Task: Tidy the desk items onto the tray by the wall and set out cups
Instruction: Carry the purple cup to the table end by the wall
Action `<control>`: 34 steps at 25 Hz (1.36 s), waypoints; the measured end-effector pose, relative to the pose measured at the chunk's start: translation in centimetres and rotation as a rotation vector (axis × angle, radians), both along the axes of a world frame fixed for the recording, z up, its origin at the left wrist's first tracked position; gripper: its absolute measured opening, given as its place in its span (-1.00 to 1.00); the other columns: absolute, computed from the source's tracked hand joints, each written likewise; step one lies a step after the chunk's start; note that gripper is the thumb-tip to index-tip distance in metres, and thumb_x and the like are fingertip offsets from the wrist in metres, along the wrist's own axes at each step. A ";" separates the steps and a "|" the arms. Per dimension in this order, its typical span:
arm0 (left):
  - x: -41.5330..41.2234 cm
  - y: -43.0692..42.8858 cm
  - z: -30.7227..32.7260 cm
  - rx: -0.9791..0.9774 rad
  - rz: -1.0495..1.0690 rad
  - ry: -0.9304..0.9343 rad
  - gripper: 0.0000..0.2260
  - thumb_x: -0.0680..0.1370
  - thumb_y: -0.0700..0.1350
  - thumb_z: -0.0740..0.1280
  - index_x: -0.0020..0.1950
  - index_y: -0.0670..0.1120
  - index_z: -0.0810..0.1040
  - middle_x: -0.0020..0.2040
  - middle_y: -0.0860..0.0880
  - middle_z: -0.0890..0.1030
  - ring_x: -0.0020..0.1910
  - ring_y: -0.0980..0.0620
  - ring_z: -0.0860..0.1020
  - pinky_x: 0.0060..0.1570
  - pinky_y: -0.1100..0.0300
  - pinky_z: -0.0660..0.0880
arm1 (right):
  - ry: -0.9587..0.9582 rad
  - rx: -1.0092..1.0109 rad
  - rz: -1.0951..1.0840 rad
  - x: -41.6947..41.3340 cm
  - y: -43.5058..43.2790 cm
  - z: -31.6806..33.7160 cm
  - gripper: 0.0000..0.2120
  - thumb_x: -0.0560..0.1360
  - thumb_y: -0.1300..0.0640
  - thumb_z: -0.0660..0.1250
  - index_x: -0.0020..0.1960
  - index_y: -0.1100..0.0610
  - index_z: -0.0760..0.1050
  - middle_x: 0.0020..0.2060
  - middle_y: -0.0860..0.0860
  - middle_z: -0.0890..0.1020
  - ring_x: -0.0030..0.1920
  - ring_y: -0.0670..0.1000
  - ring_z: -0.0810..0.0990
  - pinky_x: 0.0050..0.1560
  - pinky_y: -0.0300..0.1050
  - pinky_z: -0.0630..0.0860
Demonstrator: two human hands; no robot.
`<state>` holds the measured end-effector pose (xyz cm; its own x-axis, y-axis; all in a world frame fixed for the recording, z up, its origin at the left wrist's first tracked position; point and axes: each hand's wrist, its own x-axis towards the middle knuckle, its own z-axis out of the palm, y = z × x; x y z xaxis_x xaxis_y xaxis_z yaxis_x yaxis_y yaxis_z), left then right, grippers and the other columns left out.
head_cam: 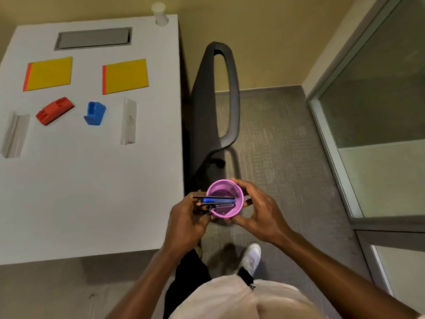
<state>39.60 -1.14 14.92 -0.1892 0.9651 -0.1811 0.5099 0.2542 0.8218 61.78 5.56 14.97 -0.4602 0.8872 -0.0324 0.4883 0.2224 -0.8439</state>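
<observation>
we stand at the right edge of the white desk [92, 180], holding a pink mesh pen cup [225, 198] out over the carpet, just off the desk's near right corner. our right hand [255, 210] wraps the cup from the right side, fingers curled around its wall and thumb at the near rim, so it has a firm hold. our left hand [188, 217] is closed around a small bundle of pens and pencils [215, 202] (a blue one lies on top, with darker ones under it); their far ends lie across the cup's mouth, and the near ends sit in our fingers.

on the desk, well apart from our hands, lie two yellow notepads with red edges, one to the left [47, 73] and one to the right [125, 76]. nearer to us sit a red holder [54, 110] and a blue holder [94, 113], side by side but not touching. a pale grey tray-like piece [15, 135] lies at the left edge and a white folded card [128, 122] stands to the right of the blue holder. a grey recessed panel [93, 38] sits by the wall, and a stack of white cups [160, 14] stands at the far right corner. a dark chair [215, 104] is pushed against the desk's right side.
</observation>
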 end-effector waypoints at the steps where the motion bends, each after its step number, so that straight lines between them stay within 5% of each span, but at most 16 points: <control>1: 1.9 0.1 0.2 0.010 0.000 -0.001 -0.57 0.46 -0.19 0.64 0.27 0.10 0.67 0.07 0.31 0.71 0.07 0.35 0.68 0.09 0.42 0.62 | -0.001 0.016 0.001 1.8 0.0 0.1 -0.19 0.40 -0.17 0.57 0.54 0.06 0.38 0.37 -0.13 0.56 0.27 -0.16 0.59 0.13 -0.36 0.58; 7: 11.8 2.0 1.5 0.018 -0.070 -0.041 -0.52 0.45 -0.36 0.60 0.21 0.11 0.64 0.04 0.54 0.65 0.06 0.44 0.66 -0.01 0.58 0.52 | -0.004 0.040 -0.075 11.9 0.5 0.9 -0.23 0.41 -0.07 0.61 0.53 0.04 0.39 0.38 -0.13 0.56 0.28 -0.13 0.59 0.17 -0.20 0.62; 15: 17.5 9.1 2.9 0.017 -0.189 -0.014 -0.63 0.47 -0.29 0.59 0.20 0.03 0.69 0.01 0.16 0.76 -0.01 0.21 0.73 0.01 0.14 0.71 | 0.051 0.047 -0.226 18.0 4.2 1.6 -0.22 0.39 -0.12 0.62 0.52 -0.08 0.37 0.35 -0.22 0.56 0.23 -0.15 0.63 0.10 -0.16 0.66; 18: 18.5 13.4 2.8 0.004 -0.200 0.021 -0.63 0.49 -0.22 0.61 0.26 0.01 0.68 0.05 0.14 0.77 0.03 0.18 0.73 0.06 0.01 0.72 | 0.049 0.048 -0.249 19.0 8.0 1.6 -0.21 0.39 -0.15 0.61 0.53 -0.08 0.36 0.37 -0.22 0.55 0.25 -0.13 0.63 0.12 -0.15 0.66; 34: 19.6 38.3 3.7 -0.008 -0.009 -0.038 -0.67 0.47 -0.18 0.63 0.17 0.07 0.70 0.00 0.17 0.78 -0.05 0.22 0.75 0.01 -0.02 0.73 | 0.026 0.086 -0.054 19.6 37.5 2.9 -0.19 0.36 -0.16 0.62 0.53 -0.13 0.38 0.35 -0.26 0.57 0.24 -0.16 0.63 0.13 -0.17 0.64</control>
<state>59.16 37.14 18.63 -0.1736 0.9651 -0.1961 0.4806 0.2568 0.8385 81.35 43.05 17.88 -0.4113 0.9098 0.0563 0.4799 0.2687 -0.8351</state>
